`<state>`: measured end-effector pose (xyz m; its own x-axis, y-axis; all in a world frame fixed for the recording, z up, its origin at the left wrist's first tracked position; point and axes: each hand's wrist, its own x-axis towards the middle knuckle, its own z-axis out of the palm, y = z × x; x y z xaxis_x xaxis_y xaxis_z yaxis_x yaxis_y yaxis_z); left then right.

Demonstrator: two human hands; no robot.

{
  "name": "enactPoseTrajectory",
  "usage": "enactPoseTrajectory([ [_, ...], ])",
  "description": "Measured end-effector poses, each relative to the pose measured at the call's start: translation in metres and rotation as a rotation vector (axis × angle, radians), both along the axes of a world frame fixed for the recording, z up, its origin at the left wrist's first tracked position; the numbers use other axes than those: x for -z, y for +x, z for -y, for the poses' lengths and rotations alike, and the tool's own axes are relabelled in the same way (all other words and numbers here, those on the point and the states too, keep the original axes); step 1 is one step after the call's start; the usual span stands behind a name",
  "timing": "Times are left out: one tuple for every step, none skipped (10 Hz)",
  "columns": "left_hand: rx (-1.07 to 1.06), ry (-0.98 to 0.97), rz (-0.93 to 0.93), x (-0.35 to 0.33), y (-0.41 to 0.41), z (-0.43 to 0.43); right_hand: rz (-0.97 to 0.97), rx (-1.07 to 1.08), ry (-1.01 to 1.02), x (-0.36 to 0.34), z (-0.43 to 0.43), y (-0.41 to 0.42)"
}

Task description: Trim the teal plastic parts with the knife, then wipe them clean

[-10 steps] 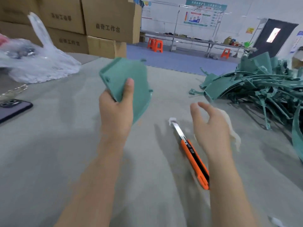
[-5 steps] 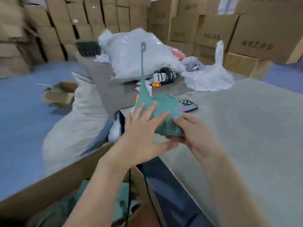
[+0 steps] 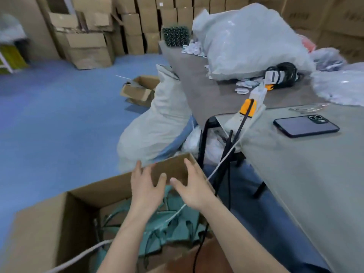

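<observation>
Teal plastic parts (image 3: 186, 223) are lying jumbled, flat panels and thin curved strips, inside the cardboard box (image 3: 49, 223) at lower centre. Left hand (image 3: 146, 186) and right hand (image 3: 194, 187) are hovering above them, fingers spread, holding nothing.
</observation>
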<state>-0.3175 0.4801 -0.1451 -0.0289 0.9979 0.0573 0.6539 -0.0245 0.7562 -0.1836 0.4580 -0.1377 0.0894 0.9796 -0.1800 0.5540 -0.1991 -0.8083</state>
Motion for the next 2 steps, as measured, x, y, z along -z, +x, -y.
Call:
enactPoseTrajectory([
  [0.131, 0.117, 0.188, -0.025, 0.039, 0.000, -0.031, 0.021, 0.195, -0.017, 0.010, 0.013],
  [0.205, 0.225, 0.388, -0.058, 0.085, 0.008, -0.261, 0.177, 0.275, -0.047, 0.035, 0.046],
])
